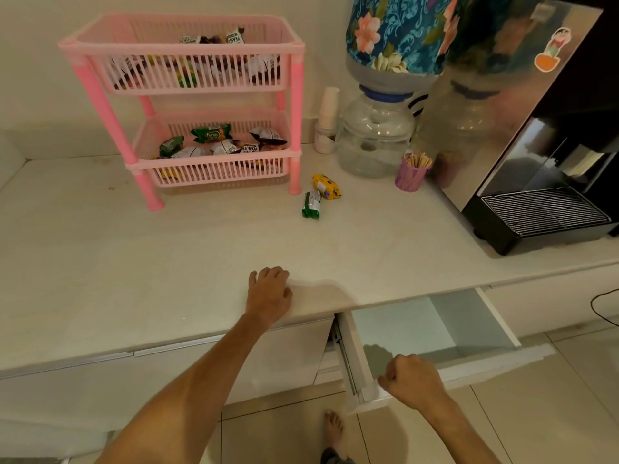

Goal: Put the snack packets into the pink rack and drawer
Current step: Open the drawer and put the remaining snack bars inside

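Right hand grip curls around the open drawer front edge. Left hand rests on desk, fingers loosely bent, holding nothing. Yellow packet and green packet lie on desk beside pink rack.

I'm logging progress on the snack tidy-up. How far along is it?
Mostly done: both tiers of the pink rack hold packets. In hand: the right hand grips the front of the open drawer, while the left hand rests on the counter. Left: the yellow packet and green packet.
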Demonstrator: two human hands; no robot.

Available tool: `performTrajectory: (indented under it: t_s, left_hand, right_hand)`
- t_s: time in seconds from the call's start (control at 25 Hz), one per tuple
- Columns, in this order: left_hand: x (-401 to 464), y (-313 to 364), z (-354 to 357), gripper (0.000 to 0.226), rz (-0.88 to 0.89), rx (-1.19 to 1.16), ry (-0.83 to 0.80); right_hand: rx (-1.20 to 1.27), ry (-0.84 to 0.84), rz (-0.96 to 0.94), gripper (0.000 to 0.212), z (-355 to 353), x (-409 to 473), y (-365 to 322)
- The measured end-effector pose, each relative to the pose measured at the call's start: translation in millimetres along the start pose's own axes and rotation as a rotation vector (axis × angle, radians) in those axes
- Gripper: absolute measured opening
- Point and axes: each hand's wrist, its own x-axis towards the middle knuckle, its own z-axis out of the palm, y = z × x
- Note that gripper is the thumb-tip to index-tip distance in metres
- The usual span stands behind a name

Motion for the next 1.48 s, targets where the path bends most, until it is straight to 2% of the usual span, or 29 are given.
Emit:
performTrajectory:
  t_s: [0.2,0.28,0.36,0.52,0.68,0.88,1.08,1.32,1.48]
  left_hand:
    - [33.8,24.4,1.3,0.043,0.046,-0.084,-0.012]
    - [49.9,32.9,0.4,0.045,0.067,-0.092,-0.006]
    - [68.3,39.6,-1.7,0.048,0.074,-0.109,0.007]
    - [108.7,50.7,-8.1,0.053,-0.014,-0.213,0.045]
    - [148.5,62.4,-15.2,0.058,-0.196,-0.384,0.093]
    - [195.0,70.7,-20.5,0.06,-0.328,-0.46,0.133]
    - [225.9,66.7,-13.3,0.067,-0.416,-0.436,0.106]
    - [240.1,65.7,-1.6,0.048,-0.406,-0.402,0.066]
    - [235.5,68.1,-2.7,0.039,-0.455,-0.518,0.115]
  right_hand:
    - [0.025,-0.4,-0.105,0.038,-41.5,28.1,1.8]
    - [0.093,-0.464,-0.141,0.036,-70.7,46.0,1.6]
    - [0.151,-0.418,-0.19,0.029,-106.8,73.5,1.6]
    - [0.194,-0.163,-0.272,0.027,-174.3,149.6,-8.7]
    - [0.223,0.08,-0.197,0.031,-205.4,237.1,-37.3]
    - [0.278,0.275,-0.115,0.046,-222.0,325.2,-72.3]
    - [0.337,0.277,-0.059,0.065,-226.5,380.6,-93.5]
    - [0.464,0.252,-0.035,0.051,-206.8,409.6,-102.5]
    - [0.554,0.248,-0.009,0.047,-205.2,405.5,-90.4]
